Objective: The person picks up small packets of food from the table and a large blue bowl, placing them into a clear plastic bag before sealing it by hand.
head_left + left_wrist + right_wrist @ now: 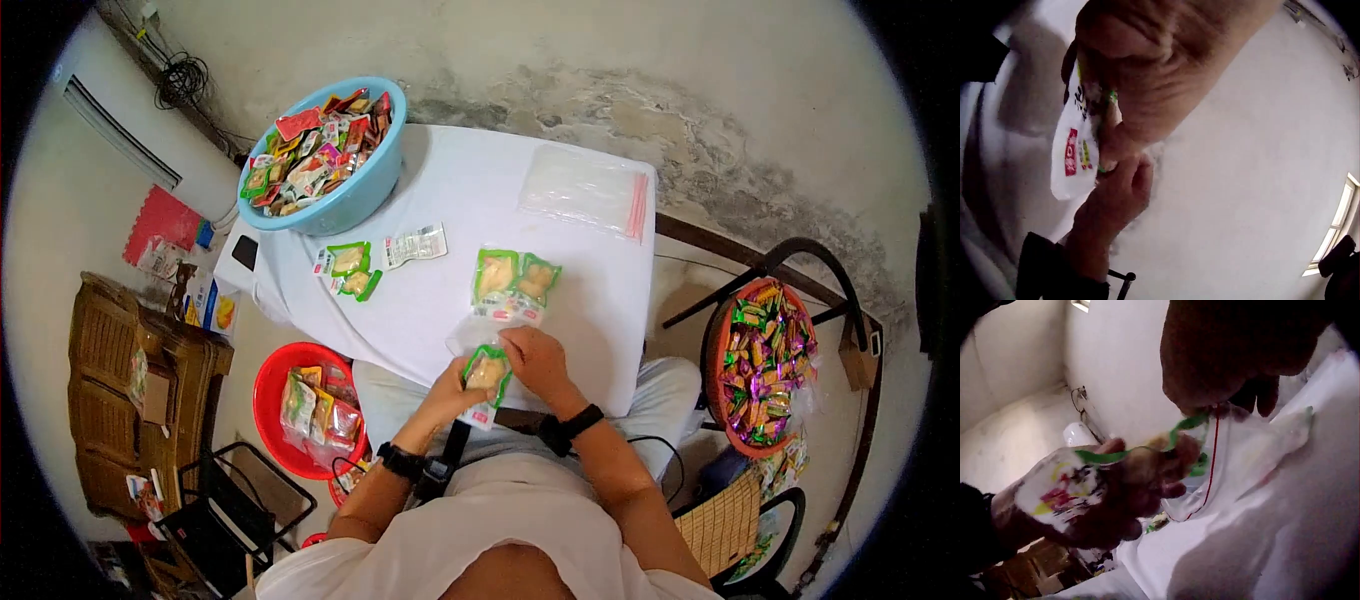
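Observation:
My left hand (447, 397) grips a snack packet (487, 372) with a green border, a clear window over pale food and a white printed end. My right hand (538, 362) is right beside it, over the table's front edge. In the right wrist view, the fingers of the right hand (1229, 369) pinch the mouth of a clear zip bag (1194, 500) with a red line along its opening. The packet's green edge (1104, 456) reaches to that opening. Two similar green-edged packets (497, 277) lie just beyond the hands, overlapping the bag.
On the white-covered table (430, 300) stand a blue basin (365, 190) of mixed packets and, nearby, loose green packets (350, 262) and a silver-white packet (415, 246). Flat clear bags (585, 190) lie at the back right. A red tub (268, 400) and a candy basket (715, 370) flank the table.

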Demonstrator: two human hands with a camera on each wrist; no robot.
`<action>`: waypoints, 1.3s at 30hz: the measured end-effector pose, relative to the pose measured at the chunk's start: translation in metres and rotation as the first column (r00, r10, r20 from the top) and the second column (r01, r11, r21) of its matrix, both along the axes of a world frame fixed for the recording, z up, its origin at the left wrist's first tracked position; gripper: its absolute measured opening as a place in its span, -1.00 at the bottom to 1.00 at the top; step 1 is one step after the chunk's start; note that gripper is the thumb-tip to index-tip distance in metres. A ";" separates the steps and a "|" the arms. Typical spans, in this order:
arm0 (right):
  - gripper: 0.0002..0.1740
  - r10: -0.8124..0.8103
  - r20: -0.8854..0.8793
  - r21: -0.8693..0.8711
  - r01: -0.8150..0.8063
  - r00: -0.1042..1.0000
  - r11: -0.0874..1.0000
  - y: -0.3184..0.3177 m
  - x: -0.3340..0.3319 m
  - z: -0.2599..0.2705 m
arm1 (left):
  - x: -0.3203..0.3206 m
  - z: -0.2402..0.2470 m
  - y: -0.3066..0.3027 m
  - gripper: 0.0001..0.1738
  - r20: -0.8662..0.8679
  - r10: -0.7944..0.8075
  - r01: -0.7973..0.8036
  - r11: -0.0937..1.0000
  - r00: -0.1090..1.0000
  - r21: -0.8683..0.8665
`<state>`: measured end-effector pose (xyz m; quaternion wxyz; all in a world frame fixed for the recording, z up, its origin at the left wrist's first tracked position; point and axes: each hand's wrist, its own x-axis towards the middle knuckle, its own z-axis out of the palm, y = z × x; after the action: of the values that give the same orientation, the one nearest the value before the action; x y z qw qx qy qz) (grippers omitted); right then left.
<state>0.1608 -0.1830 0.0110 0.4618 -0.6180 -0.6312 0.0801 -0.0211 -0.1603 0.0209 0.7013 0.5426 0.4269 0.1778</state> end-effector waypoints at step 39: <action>-0.84 0.032 0.077 -0.030 -0.030 0.997 0.999 -0.005 0.004 0.006 | 0.078 -0.049 0.037 -0.41 -0.270 0.231 0.166 0.388 0.935 0.907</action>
<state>0.1644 -0.1884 0.0172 0.4268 -0.6175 -0.6567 0.0724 0.0574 -0.1235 -0.0281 0.1903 0.8525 0.3855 0.2974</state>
